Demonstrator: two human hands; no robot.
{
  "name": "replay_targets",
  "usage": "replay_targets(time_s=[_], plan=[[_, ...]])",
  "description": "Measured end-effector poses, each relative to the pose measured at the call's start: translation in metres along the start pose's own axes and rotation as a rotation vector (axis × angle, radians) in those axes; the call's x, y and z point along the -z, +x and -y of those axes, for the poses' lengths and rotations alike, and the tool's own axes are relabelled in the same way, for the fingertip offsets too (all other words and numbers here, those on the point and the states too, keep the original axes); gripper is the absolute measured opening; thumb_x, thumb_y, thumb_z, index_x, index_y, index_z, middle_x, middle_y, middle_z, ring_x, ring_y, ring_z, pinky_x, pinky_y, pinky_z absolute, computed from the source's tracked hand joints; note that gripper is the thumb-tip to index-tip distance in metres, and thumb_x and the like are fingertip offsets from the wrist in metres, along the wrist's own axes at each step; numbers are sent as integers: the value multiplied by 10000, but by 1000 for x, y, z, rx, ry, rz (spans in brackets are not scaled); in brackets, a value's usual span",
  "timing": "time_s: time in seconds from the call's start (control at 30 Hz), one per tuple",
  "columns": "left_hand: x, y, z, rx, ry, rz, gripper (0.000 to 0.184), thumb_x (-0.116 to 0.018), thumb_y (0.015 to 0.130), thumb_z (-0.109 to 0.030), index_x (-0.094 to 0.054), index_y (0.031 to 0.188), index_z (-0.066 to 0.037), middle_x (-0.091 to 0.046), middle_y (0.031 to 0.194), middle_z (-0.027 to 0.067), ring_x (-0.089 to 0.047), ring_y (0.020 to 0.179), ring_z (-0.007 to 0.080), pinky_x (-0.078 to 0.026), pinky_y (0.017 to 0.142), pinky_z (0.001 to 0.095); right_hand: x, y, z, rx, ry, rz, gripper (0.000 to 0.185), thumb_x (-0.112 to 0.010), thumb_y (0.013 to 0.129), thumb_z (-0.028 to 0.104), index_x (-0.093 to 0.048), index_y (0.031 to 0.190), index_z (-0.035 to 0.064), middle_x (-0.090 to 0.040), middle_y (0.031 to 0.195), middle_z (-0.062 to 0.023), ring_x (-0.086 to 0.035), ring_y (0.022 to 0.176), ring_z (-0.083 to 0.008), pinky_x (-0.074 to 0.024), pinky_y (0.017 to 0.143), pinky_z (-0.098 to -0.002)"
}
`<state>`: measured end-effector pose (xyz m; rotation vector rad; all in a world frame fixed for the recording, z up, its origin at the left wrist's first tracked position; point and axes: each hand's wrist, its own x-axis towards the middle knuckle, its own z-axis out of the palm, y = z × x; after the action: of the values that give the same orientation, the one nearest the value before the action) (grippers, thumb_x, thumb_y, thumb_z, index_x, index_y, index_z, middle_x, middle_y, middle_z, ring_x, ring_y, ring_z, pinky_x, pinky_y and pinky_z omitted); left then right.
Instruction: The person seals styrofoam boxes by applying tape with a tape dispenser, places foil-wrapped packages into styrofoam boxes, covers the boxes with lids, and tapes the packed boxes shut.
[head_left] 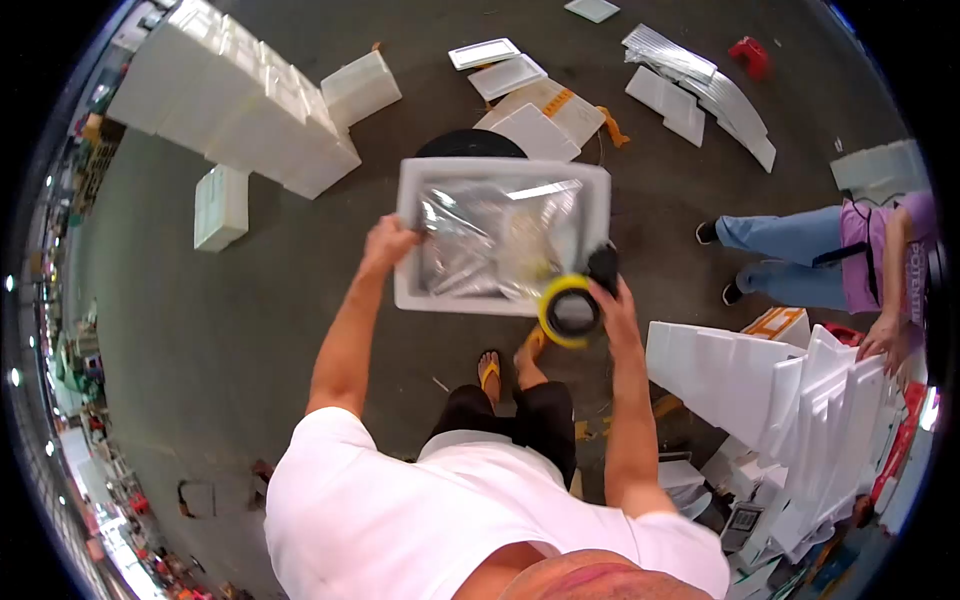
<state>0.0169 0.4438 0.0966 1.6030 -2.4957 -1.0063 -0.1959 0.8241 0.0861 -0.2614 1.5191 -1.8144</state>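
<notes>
A white foam box point(505, 168) without a lid is in front of me, at the middle of the view. Clear, shiny plastic wrapping point(478, 240) lies inside it, and what is under the plastic cannot be made out. My left hand point(390, 245) is closed around the box's left rim. In my right hand point(616, 302) is a tape dispenser point(603, 265) with a yellow-rimmed roll of tape point(546, 312), slightly blurred, at the box's near right corner. Part of a black round object point(470, 143) shows behind the box.
Stacked white foam boxes point(240, 100) stand at far left, a single box point(222, 208) beside them. Foam lids point(535, 130) and a flattened lid pile point(690, 85) lie on the floor ahead. At right, a person point(860, 250) touches a row of upright foam lids point(810, 390).
</notes>
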Motion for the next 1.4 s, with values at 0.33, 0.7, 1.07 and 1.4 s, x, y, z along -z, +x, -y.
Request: replay_targets(time_s=[0.33,0.7,1.07,1.4], plan=[[31,229,139,94,-196,148,344,-663,666,-277,-703,884,-13,-678,820,116,-616,708,204,-462,613,342,-141,245,-37,-105,-222,196,352,-689,863,308,-621,1030,5,-634,930,-58,-582,850,-152,-474,775,-315],[-18,327,203,247,-1185,516,515,-495,958,-500,-621,1221,-75,-665,1138,73,-629,1033,200,-524,913,358,-101,294,-128,-244,1034,-162,559,-501,922,444,-538,1311,44,-590,1258,-206,-560,1165,-407,-442,1023,-489],[-109,416,198,359,-1301,640,503,-491,962,-479,-587,1256,-82,-653,1148,69,-621,995,204,-522,896,363,-73,268,-280,-179,771,-732,495,-455,948,434,-574,1254,64,-643,1178,-98,-625,1046,-243,-512,920,-428],[-118,534,149,323,-1202,634,497,-487,965,-460,-556,1288,-89,-642,1157,65,-613,961,208,-519,879,368,-94,305,-247,-124,833,-696,475,-478,936,441,-593,1221,79,-645,1166,-86,-622,1031,-252,-508,918,-427]])
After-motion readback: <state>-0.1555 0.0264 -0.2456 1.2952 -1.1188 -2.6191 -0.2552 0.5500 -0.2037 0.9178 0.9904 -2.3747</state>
